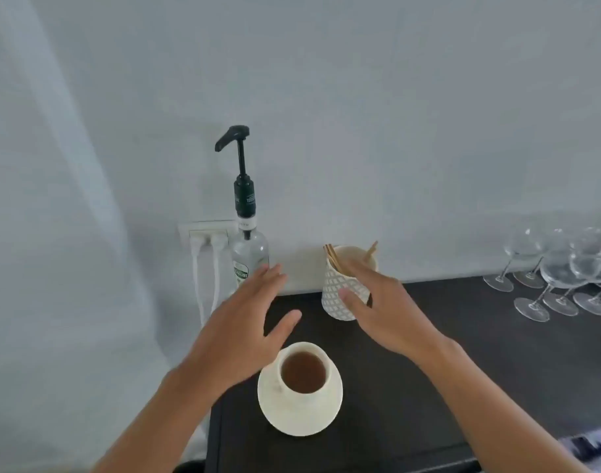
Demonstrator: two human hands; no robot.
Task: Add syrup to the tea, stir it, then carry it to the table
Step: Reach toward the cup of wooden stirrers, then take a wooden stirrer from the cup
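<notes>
A cream cup of brown tea (304,370) stands on a cream saucer (300,416) near the front left of the dark counter (463,353). Behind it, against the wall, a clear syrup bottle (249,247) with a tall black pump stands upright. My left hand (237,339) hovers open between the cup and the bottle, fingers spread, holding nothing. My right hand (384,308) is open in front of a white patterned holder (340,288) with wooden stir sticks (333,257); its fingers partly hide the holder.
Several stemmed glasses (558,278) stand at the back right of the counter. A wall socket with two white plugs and cables (206,240) sits left of the bottle. The counter's left edge runs just left of the saucer.
</notes>
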